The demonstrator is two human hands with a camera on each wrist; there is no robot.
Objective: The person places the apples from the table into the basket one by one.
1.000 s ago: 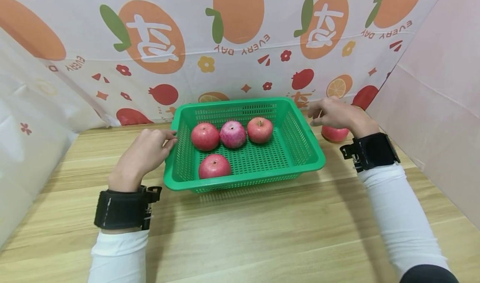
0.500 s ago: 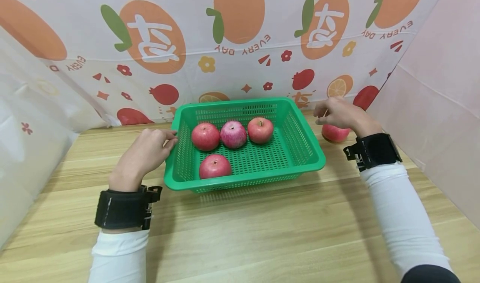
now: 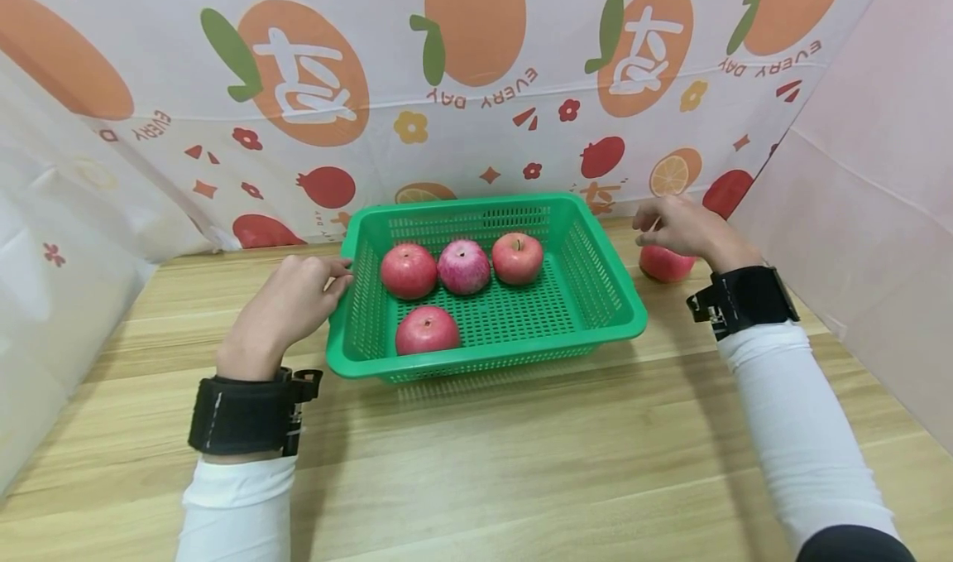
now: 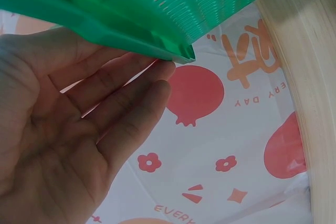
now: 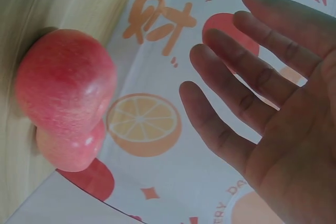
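Observation:
A green plastic basket (image 3: 487, 348) stands on the wooden table with several red apples inside. Among them are a streaked purplish apple (image 3: 463, 267) in the middle and a red apple with a stem (image 3: 517, 258) to its right. My left hand (image 3: 286, 305) is at the basket's left rim; in the left wrist view its relaxed fingers (image 4: 134, 114) reach up to the rim, which covers some of the tips. My right hand (image 3: 681, 229) hovers right of the basket, fingers spread and holding nothing. Below it lies a red apple (image 5: 65, 82), with another apple (image 5: 71, 150) behind.
A white cloth (image 3: 476, 148) printed with fruit hangs right behind the basket. Plain pale sheets (image 3: 864, 173) close off the sides. Light wood tabletop (image 3: 484, 463) stretches in front of the basket.
My right hand has moved a little to the right, away from the basket's right rim and over the loose apple. The left hand, basket and apples have stayed in place.

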